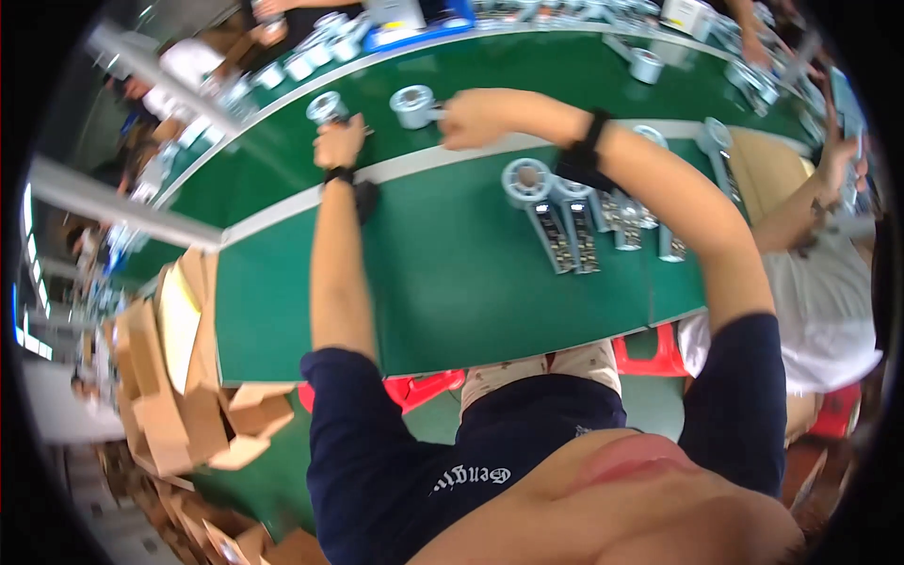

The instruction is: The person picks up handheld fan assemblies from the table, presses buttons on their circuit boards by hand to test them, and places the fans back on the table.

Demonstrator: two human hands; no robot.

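My left hand reaches over the raised far strip, its fingers closed round the handle end of a hair-dryer-shaped appliance with a round grey head. To its right, my right hand is closed on the short visible part of the handle of a second one; its drum-like head points left. Nearer me on the green table lie several similar units, among them a front one with an open handle showing electronic parts. My right forearm hides some of them. A black band sits on each wrist.
A pale rail separates the near green table from the far green strip. Further units and a blue tray stand beyond. At right, another person's hand holds something flat. Cardboard boxes are piled at left.
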